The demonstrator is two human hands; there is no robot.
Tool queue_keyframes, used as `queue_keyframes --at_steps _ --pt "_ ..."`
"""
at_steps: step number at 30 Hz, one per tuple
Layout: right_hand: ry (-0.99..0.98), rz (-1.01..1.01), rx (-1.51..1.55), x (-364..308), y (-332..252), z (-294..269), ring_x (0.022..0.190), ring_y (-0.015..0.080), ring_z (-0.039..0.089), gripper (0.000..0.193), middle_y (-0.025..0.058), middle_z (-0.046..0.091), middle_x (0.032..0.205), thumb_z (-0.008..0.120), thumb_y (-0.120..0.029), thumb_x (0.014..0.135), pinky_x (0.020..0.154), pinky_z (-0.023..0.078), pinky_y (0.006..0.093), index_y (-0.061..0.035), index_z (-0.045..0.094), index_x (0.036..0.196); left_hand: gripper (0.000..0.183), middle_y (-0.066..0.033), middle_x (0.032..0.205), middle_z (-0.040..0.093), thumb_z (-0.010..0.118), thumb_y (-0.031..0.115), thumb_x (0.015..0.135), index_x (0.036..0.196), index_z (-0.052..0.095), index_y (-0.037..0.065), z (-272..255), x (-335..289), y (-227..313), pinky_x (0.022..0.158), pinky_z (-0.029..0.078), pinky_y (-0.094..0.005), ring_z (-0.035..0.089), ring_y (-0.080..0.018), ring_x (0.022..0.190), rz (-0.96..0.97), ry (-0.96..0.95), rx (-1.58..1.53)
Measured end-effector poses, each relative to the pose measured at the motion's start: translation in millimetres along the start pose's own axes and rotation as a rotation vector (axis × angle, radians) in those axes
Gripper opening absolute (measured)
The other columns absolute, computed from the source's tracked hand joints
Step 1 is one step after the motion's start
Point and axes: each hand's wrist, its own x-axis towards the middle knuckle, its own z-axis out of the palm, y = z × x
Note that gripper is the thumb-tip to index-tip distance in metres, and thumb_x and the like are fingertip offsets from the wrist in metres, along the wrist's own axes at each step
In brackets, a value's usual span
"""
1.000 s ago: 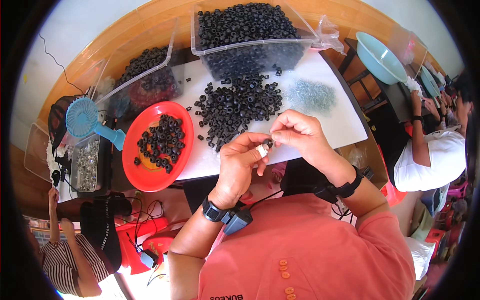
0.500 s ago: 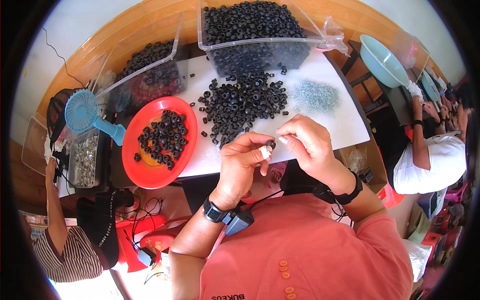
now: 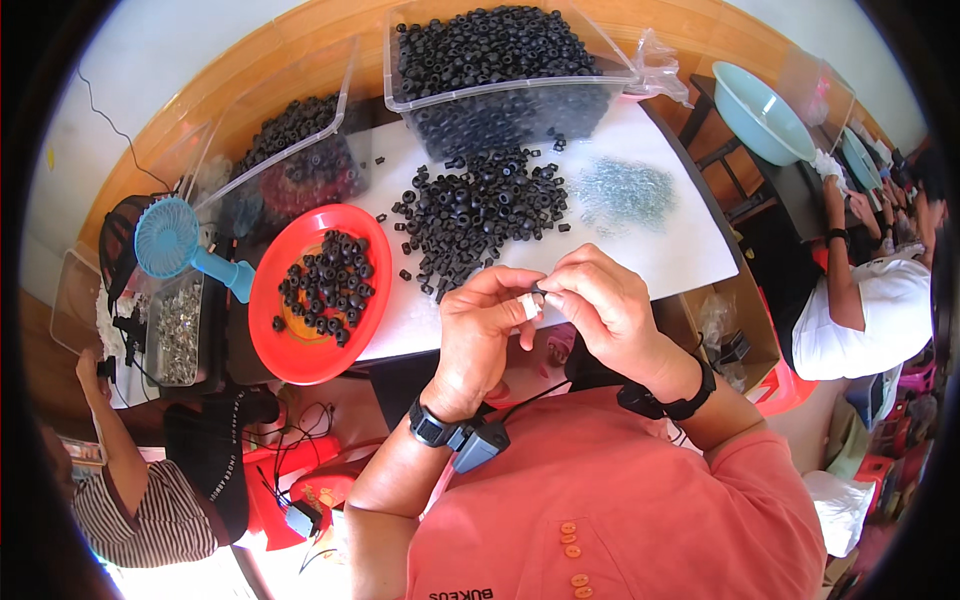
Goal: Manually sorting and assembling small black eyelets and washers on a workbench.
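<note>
My left hand (image 3: 478, 335) pinches a small black bead-like part (image 3: 538, 288) between thumb and index finger; white tape wraps its thumb. My right hand (image 3: 607, 308) meets it from the right, thumb and index fingertips pressed together at the same part. Whatever else those right fingertips may hold is hidden. Both hands hover at the near edge of the white tabletop (image 3: 690, 262). Just beyond them spreads a pile of loose black parts (image 3: 480, 210). A heap of fine, shiny, spring-like pieces (image 3: 628, 192) lies to its right. On the left, a red plate (image 3: 262, 335) holds rounded black parts.
A clear bin (image 3: 500, 95) full of black parts stands at the back, with another clear bin (image 3: 345, 130) left of it. A blue fan (image 3: 168, 238) and a tray of shiny pieces (image 3: 180, 335) sit far left. Other people work at both sides; a pale blue basin (image 3: 765, 125) is right.
My right hand has moved down and left, its fingertips closing in on the black part in my left hand. The left hand has stayed nearly still. The view has shifted slightly.
</note>
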Motion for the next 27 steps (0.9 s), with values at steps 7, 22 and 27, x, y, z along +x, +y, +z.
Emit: queue_keyframes --at_steps 7,22,27 --pt "-0.097 0.171 0.169 -5.3 5.8 -8.6 0.073 0.028 0.065 0.013 0.0111 0.062 0.084 0.066 0.006 0.083 0.061 0.05 0.0359 -0.0022 0.064 0.093 0.016 -0.0127 0.088 0.067 0.066 -0.001 0.092 0.106 0.064 -0.007 -1.1 0.0 2.4 0.051 0.047 -0.0244 0.059 -0.0146 0.062 -0.05 0.042 0.036" --pt "-0.5 0.159 -0.702 41.3 39.6 -23.7 0.071 0.0366 0.068 0.008 0.0138 0.067 0.071 0.063 -0.008 0.077 0.061 0.051 0.0477 -0.0055 0.066 0.085 0.023 -0.0132 0.095 0.067 0.063 -0.001 0.094 0.116 0.063 -0.007 -2.2 -4.1 3.5 0.057 0.05 -0.0254 0.062 -0.0156 0.075 0.005 0.061 -0.017" --pt "-0.505 0.076 -0.632 16.8 34.6 -20.7 0.078 0.033 0.067 0.009 0.0119 0.065 0.083 0.065 -0.008 0.073 0.064 0.053 0.0442 -0.0051 0.066 0.082 0.021 -0.0077 0.09 0.064 0.063 0.0 0.095 0.115 0.066 -0.004 -7.2 -5.0 -0.1 0.058 0.05 -0.0239 0.059 -0.0121 0.073 0.068 -0.034 -0.047"
